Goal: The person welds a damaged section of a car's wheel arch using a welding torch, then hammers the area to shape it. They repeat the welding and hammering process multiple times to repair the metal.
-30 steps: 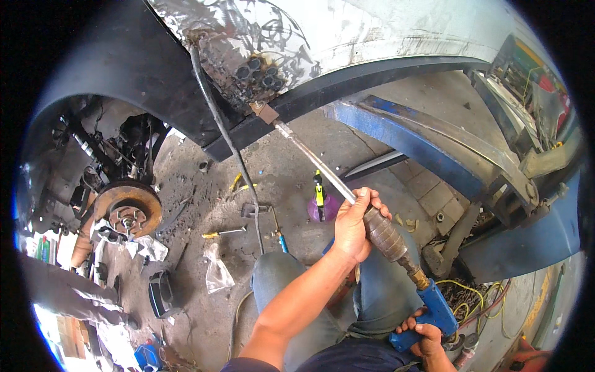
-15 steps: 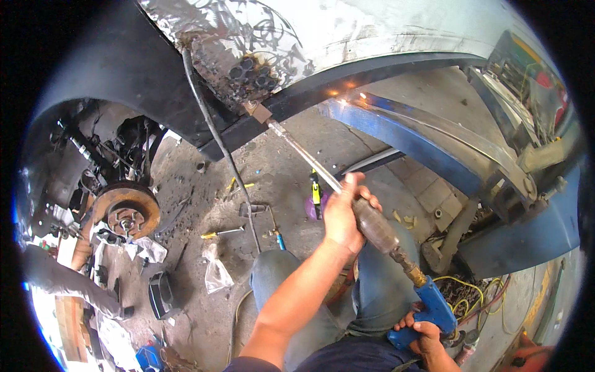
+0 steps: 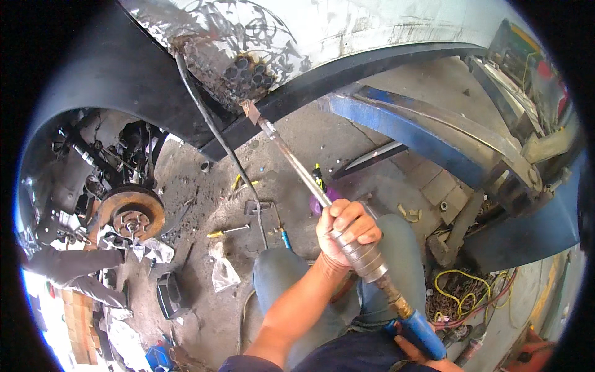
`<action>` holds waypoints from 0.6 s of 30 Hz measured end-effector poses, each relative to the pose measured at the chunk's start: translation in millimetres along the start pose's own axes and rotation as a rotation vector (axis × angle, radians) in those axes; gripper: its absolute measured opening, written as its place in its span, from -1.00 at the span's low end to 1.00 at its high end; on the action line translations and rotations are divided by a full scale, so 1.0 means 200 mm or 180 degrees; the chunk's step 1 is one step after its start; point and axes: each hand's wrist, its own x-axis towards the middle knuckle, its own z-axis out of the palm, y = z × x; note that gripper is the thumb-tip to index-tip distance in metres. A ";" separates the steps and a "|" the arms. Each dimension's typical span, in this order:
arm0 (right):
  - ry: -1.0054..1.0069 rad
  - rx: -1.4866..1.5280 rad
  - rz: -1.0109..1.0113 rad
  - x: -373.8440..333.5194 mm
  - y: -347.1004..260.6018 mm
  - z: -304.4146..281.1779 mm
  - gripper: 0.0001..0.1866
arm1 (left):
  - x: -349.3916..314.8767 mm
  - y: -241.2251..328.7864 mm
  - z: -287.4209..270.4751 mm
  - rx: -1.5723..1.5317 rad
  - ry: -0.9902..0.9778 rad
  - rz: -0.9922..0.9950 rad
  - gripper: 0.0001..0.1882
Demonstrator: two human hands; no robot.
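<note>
A slide hammer point(image 3: 299, 166) with a long metal shaft runs down from the car's lower side panel point(image 3: 248, 37). Its square end piece point(image 3: 250, 112) meets the scorched, bare-metal corner, near a cluster of dark rings point(image 3: 251, 71). My left hand point(image 3: 348, 230) is closed round the hammer's sliding weight point(image 3: 367, 263), fingers wrapped over the upper part. Lower down, my right hand point(image 3: 416, 353) grips the blue handle point(image 3: 424, 335); most of that hand is hidden behind the handle and at the lower edge.
A grey cable point(image 3: 214, 130) hangs from the panel. Left is an exposed brake disc point(image 3: 149, 217), with another person's leg point(image 3: 80, 263) below. A blue lift arm point(image 3: 409, 133) stands at right, above a chain heap and yellow hose point(image 3: 462, 304). Tools point(image 3: 228, 232) lie on the floor.
The slide hammer's handle end has shifted down and left. My left hand has tightened round the weight, which sits lower. Sparks below the panel edge are gone.
</note>
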 end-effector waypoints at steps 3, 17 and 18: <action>-0.0025 0.1718 0.0596 0.04 0.02 -0.01 -0.62 | 0.05 -0.05 0.03 0.0941 0.0713 0.0312 -0.78; 0.0611 0.3527 0.0707 0.09 0.04 0.00 -0.57 | 0.22 -0.14 -0.04 0.2165 0.2051 0.0193 -0.74; 0.0604 0.3492 0.0708 0.10 0.03 0.00 -0.57 | 0.23 -0.13 -0.04 0.2125 0.2123 0.0142 -0.75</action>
